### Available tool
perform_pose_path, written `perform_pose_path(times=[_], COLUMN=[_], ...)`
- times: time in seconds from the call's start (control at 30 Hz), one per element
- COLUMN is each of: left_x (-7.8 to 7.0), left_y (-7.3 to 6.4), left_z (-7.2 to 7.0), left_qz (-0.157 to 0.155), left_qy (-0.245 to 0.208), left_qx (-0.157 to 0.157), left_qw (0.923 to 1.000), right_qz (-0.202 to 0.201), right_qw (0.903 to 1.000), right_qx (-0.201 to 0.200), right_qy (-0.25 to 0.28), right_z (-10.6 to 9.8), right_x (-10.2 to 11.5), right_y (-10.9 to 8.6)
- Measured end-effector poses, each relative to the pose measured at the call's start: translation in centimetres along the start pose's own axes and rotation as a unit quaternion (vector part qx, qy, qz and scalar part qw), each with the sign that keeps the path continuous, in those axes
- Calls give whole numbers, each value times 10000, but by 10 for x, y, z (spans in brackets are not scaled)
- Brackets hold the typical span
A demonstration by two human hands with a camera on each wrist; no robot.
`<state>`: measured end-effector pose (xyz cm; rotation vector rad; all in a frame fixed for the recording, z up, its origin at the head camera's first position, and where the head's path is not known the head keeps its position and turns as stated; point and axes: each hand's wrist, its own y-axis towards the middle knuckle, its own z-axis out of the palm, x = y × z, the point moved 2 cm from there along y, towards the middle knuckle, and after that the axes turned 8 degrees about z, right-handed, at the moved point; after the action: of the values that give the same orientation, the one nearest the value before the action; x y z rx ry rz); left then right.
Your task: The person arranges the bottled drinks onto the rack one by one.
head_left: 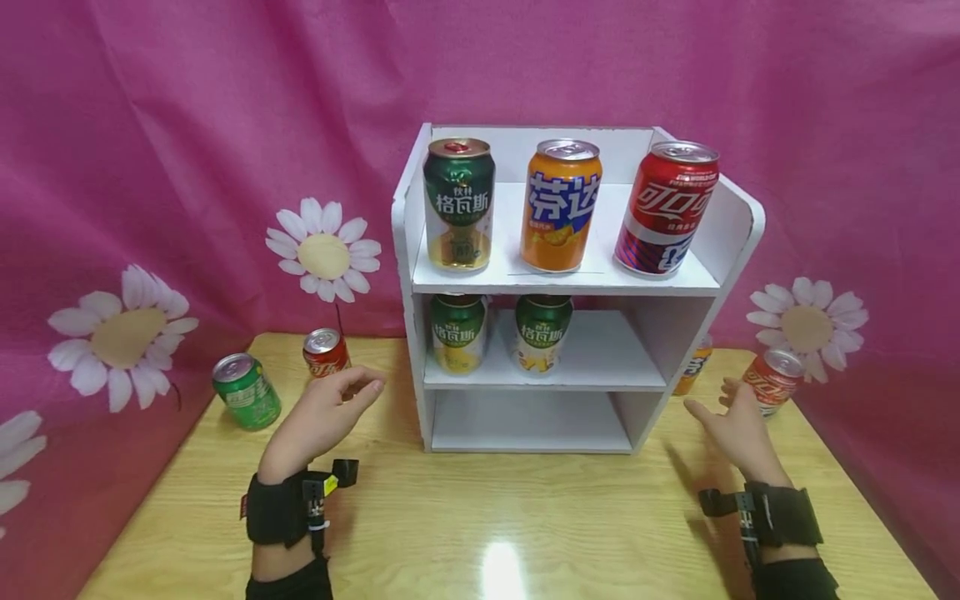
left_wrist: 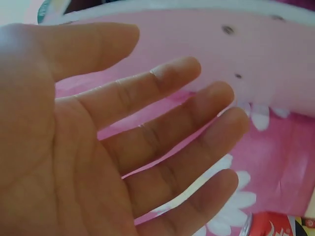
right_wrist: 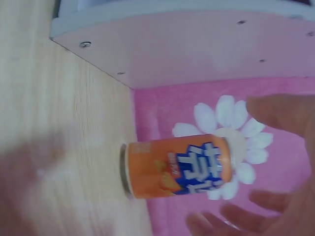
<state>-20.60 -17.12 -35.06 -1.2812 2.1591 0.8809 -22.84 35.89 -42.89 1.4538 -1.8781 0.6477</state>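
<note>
My left hand (head_left: 327,417) hovers left of the white shelf, fingers spread and relaxed in the left wrist view, with nothing in them. Close behind it stands a red cola can (head_left: 326,352), and a green can (head_left: 247,392) is further left. My right hand (head_left: 738,423) is right of the shelf, fingers apart and holding nothing. An orange soda can (right_wrist: 177,166) stands upright on the table beside the shelf, near that hand but apart from it. A red cola can (head_left: 774,379) is just behind the right hand, partly hidden by it.
The white shelf (head_left: 566,290) stands mid-table. Its top tier bears a green-gold can (head_left: 460,204), an orange can (head_left: 561,206) and a red can (head_left: 667,208). Two green-topped cans, left (head_left: 459,333) and right (head_left: 543,335), share the middle tier. Pink curtain (head_left: 225,100) hangs behind.
</note>
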Motion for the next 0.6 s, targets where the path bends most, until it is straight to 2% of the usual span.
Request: perform_pose_path(times=[0.17,0.3,0.4,0.6], left_x=[7,12,15,19], left_y=[3,1,-1,-2], left_z=[2,2,0,-2], left_qz=[-205,-363,-454,-534], left_qy=[208,183,169,201], left_qx=[29,41,4,48], left_qw=[9996,9992,9988,9984], right_qz=[552,735,771,1092], right_qw=[9972,9957,9949,9874], right_qx=[-427,-473,-481,-710], right_qy=[265,303,431,897], right_z=[3,9,14,26], right_x=[0,-1,-3,-10], right_y=[32,52,64,79])
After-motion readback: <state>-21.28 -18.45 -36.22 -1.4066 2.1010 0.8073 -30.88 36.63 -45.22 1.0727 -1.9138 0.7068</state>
